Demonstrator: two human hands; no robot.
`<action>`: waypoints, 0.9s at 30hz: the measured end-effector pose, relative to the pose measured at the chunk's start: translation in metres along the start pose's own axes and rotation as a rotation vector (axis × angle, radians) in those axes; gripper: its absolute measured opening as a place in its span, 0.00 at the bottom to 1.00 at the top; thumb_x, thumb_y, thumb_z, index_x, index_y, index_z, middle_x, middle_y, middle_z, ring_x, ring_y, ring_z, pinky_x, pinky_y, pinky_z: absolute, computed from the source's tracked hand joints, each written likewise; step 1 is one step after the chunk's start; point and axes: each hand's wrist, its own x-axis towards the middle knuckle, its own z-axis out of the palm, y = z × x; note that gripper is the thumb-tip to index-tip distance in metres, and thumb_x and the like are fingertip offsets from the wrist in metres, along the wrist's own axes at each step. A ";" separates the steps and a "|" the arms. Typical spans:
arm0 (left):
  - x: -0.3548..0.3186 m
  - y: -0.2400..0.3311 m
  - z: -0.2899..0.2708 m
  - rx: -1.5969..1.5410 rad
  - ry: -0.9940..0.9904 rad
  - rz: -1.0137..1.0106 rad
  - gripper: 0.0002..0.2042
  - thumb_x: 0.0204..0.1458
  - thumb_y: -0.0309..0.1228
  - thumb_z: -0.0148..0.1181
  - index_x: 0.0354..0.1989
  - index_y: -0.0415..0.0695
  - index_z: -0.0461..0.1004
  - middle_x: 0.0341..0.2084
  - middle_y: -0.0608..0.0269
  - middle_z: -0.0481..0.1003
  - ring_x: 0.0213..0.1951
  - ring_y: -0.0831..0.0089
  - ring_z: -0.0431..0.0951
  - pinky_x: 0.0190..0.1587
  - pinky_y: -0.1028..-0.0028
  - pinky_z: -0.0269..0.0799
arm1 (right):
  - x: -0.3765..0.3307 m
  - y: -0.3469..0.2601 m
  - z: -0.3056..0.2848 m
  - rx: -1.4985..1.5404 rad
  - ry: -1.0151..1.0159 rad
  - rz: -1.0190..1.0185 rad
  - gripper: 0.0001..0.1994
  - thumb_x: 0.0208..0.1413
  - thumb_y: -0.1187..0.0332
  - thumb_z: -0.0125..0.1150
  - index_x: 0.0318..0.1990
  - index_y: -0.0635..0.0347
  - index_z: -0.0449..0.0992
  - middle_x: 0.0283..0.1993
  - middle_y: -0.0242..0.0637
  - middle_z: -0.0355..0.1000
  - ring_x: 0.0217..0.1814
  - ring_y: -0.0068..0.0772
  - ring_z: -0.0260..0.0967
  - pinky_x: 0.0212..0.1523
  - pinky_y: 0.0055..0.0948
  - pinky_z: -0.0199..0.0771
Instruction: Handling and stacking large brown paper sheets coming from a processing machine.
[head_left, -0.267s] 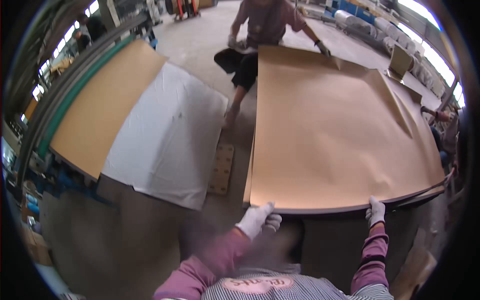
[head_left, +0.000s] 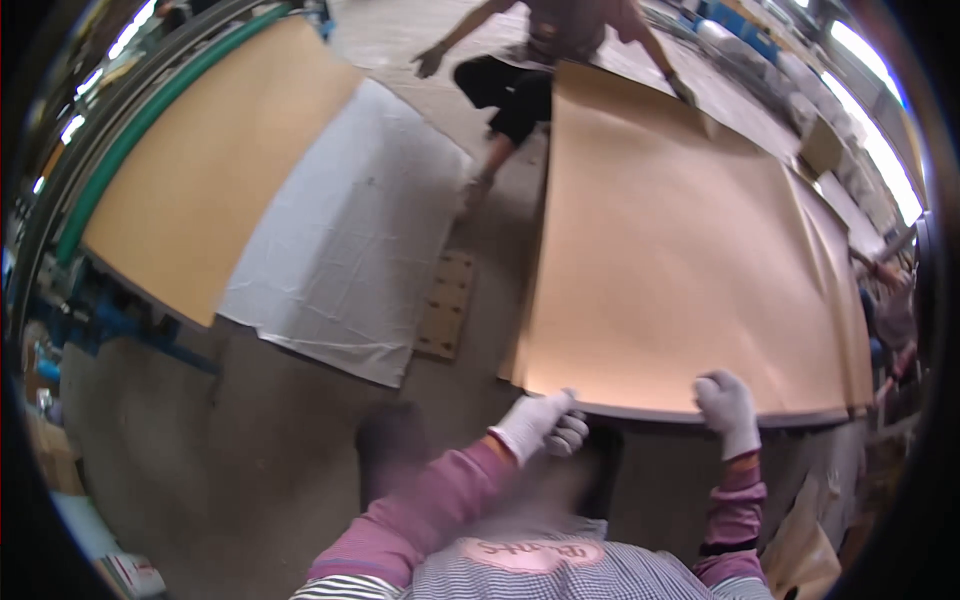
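A large brown sheet [head_left: 680, 250], smooth with a raised crease towards its right side, lies over a stack in front of me on the right. At its near left corner my left hand [head_left: 545, 422], in a white glove, is closed with the sheet's edge between thumb and fingers. My right hand [head_left: 727, 405], gloved too, is curled over the near edge further right; whether it holds the edge is hidden. Across the sheet a person [head_left: 570, 40] squats, one gloved hand at the far edge and the other held out to the side.
To the left, a white wrinkled sheet [head_left: 345, 220] partly covers a tan sheet [head_left: 220, 160] beside a green roller [head_left: 150, 120]. A wooden board [head_left: 446, 305] lies on the floor between the stacks. Another person [head_left: 895, 300] is at the right edge.
My right hand has shifted left and further onto the sheet, its fingers now curled. The far person's free hand has swung out to the left. The whole view has shifted.
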 end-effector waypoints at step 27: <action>-0.293 0.103 -0.152 0.440 0.740 1.192 0.13 0.57 0.35 0.55 0.36 0.34 0.75 0.21 0.53 0.77 0.21 0.65 0.79 0.27 0.67 0.77 | 0.014 -0.051 0.148 -0.274 0.077 -0.450 0.10 0.56 0.60 0.57 0.39 0.54 0.77 0.30 0.43 0.75 0.27 0.43 0.72 0.30 0.36 0.73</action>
